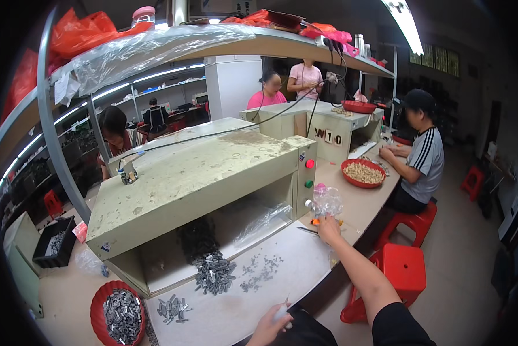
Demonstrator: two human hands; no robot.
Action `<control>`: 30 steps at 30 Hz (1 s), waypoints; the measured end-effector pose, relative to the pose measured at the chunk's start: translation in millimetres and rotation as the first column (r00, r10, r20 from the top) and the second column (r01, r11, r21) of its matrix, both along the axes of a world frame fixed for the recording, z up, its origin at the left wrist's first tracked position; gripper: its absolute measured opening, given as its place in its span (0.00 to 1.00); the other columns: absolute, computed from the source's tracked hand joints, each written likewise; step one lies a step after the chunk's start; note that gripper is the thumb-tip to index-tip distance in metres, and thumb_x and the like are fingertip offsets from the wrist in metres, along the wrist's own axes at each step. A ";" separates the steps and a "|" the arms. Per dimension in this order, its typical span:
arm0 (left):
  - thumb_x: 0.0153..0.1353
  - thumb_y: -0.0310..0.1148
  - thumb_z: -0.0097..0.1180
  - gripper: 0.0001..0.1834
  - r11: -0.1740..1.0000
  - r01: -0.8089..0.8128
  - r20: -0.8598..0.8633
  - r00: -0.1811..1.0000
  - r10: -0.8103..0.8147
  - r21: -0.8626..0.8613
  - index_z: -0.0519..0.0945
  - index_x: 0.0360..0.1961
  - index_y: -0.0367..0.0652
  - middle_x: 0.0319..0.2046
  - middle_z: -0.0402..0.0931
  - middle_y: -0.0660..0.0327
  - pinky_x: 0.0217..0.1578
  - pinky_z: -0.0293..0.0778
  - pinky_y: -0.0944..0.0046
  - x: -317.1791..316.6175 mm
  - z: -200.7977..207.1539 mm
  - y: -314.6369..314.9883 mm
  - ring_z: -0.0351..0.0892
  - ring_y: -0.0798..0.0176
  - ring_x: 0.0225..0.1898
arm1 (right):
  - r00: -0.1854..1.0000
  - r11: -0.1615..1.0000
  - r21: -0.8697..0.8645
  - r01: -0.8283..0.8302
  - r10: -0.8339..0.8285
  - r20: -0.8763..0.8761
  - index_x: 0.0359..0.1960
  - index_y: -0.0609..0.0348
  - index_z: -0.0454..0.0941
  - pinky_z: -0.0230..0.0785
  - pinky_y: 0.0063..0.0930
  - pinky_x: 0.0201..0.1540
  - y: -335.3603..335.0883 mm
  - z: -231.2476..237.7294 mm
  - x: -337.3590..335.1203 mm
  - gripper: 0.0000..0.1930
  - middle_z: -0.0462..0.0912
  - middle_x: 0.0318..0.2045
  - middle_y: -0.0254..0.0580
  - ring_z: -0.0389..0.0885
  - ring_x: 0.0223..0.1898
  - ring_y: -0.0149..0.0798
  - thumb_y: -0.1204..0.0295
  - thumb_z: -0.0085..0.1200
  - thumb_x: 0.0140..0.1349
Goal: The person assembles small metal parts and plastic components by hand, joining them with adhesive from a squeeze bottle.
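Low at the front edge of the table, my left hand [265,327] is closed round a small white squeeze bottle [280,313] with a thin pointed tip facing up. My right hand [329,229] reaches out to the right end of the work surface, fingers drawn together beside crumpled clear plastic [330,202] and a white cap [309,204]. What those fingers grip is too small to make out. Small orange pieces [315,221] lie by the fingertips. On the white sheet [230,320] between the hands are a heap of grey metal parts [214,274] and scattered tiny pieces [262,271].
A pale green metal housing [195,179] with an open front stands over the sheet. A red basin [118,314] of metal parts sits at the left, a black tray [54,242] behind it. A co-worker [420,150] sits at the right near another red basin [364,173]. Red stools [400,268] stand below.
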State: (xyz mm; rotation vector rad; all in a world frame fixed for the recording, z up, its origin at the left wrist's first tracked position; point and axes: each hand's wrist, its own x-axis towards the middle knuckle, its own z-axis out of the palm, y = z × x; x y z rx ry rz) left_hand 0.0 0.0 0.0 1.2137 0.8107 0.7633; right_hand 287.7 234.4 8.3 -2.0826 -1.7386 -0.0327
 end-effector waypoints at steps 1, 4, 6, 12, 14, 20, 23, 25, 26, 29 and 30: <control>0.56 0.31 0.51 0.27 1.000 -0.008 -0.006 1.000 0.008 0.019 0.57 0.56 0.44 0.33 0.74 0.61 0.28 0.69 0.74 3.6 -2.3 2.1 0.74 0.70 0.30 | 0.998 0.998 0.044 -0.036 0.035 0.044 0.44 0.55 0.69 0.58 0.40 0.50 -5.9 2.1 -0.7 0.18 0.67 0.46 0.49 0.64 0.48 0.50 0.69 0.52 0.48; 0.55 0.30 0.52 0.28 0.998 -0.065 0.006 0.998 0.065 0.028 0.57 0.56 0.43 0.32 0.74 0.61 0.28 0.69 0.74 -0.1 13.2 -17.7 0.74 0.71 0.30 | 0.985 0.956 0.237 -0.174 0.170 0.035 0.42 0.57 0.70 0.62 0.36 0.45 -57.5 4.1 -14.9 0.16 0.68 0.43 0.51 0.67 0.44 0.47 0.71 0.51 0.49; 0.54 0.27 0.52 0.33 0.983 -0.145 0.030 0.989 0.143 0.112 0.51 0.59 0.44 0.31 0.73 0.60 0.28 0.68 0.74 -0.7 28.2 -4.7 0.72 0.71 0.30 | 0.916 0.891 0.385 -0.243 0.341 -0.213 0.40 0.59 0.71 0.64 0.32 0.42 -92.8 18.2 -29.3 0.14 0.71 0.40 0.49 0.70 0.41 0.44 0.73 0.51 0.50; 0.53 0.22 0.50 0.43 0.966 -0.162 -0.045 0.984 0.174 0.202 0.37 0.63 0.48 0.31 0.72 0.58 0.33 0.69 0.71 5.4 33.3 10.3 0.72 0.69 0.31 | 0.112 0.784 0.236 -0.574 0.361 -0.926 0.46 0.61 0.70 0.60 0.23 0.44 -211.1 28.8 -104.5 0.18 0.68 0.46 0.40 0.68 0.43 0.31 0.76 0.52 0.52; 0.53 0.22 0.50 0.43 0.971 -0.119 -0.092 0.986 0.141 0.207 0.37 0.63 0.48 0.32 0.72 0.58 0.35 0.69 0.69 8.7 36.1 11.4 0.72 0.67 0.32 | 0.022 0.777 0.260 -0.574 0.332 -0.943 0.47 0.61 0.69 0.59 0.22 0.45 -223.7 24.6 -119.6 0.18 0.68 0.46 0.39 0.66 0.44 0.30 0.77 0.52 0.52; 0.51 0.22 0.52 0.42 0.926 -0.100 -0.156 0.974 0.167 0.365 0.41 0.62 0.45 0.37 0.72 0.53 0.40 0.69 0.65 10.5 23.7 17.7 0.74 0.59 0.38 | 0.055 0.744 0.192 -0.640 0.294 -0.954 0.45 0.63 0.67 0.57 0.23 0.48 -220.6 27.2 -132.9 0.16 0.68 0.46 0.40 0.64 0.47 0.30 0.79 0.50 0.52; 0.50 0.22 0.52 0.38 0.938 -0.135 -0.225 0.951 0.213 0.319 0.48 0.60 0.41 0.40 0.71 0.51 0.41 0.69 0.63 -0.8 32.6 19.5 0.74 0.55 0.41 | -0.043 0.790 0.282 -0.545 0.310 -0.950 0.45 0.64 0.64 0.58 0.26 0.50 -208.6 24.0 -131.3 0.16 0.69 0.45 0.42 0.66 0.48 0.32 0.80 0.48 0.53; 0.49 0.20 0.53 0.29 0.909 -0.197 -0.175 0.945 0.276 0.368 0.62 0.54 0.40 0.38 0.72 0.52 0.38 0.71 0.63 -4.8 37.5 22.6 0.74 0.55 0.40 | -0.090 0.877 0.291 -0.382 0.278 -0.956 0.45 0.64 0.62 0.59 0.28 0.51 -201.5 21.8 -120.6 0.15 0.71 0.44 0.44 0.68 0.48 0.33 0.81 0.47 0.54; 0.50 0.19 0.51 0.25 0.883 -0.164 -0.221 0.933 0.284 0.440 0.65 0.53 0.39 0.38 0.73 0.52 0.37 0.73 0.63 -8.7 41.4 23.4 0.75 0.56 0.40 | 0.011 0.918 0.242 -0.314 0.258 -0.966 0.45 0.64 0.62 0.60 0.27 0.51 -200.3 32.0 -114.5 0.15 0.72 0.43 0.44 0.69 0.47 0.34 0.81 0.47 0.55; 0.53 0.18 0.47 0.20 0.862 -0.183 -0.224 0.921 0.318 0.473 0.68 0.49 0.37 0.39 0.73 0.52 0.35 0.75 0.65 -38.5 34.7 21.8 0.74 0.59 0.41 | 0.151 0.927 0.291 -0.236 0.331 -0.931 0.44 0.63 0.62 0.61 0.26 0.49 -171.0 23.5 -105.2 0.15 0.73 0.41 0.47 0.71 0.44 0.34 0.82 0.46 0.54; 0.54 0.18 0.45 0.18 0.853 -0.241 -0.149 0.928 0.343 0.463 0.69 0.48 0.36 0.40 0.73 0.52 0.34 0.75 0.66 -45.5 32.2 22.3 0.74 0.61 0.42 | 0.139 0.927 0.286 -0.243 0.325 -0.935 0.44 0.63 0.62 0.61 0.26 0.49 -164.7 20.3 -105.7 0.15 0.73 0.41 0.47 0.71 0.44 0.34 0.82 0.46 0.54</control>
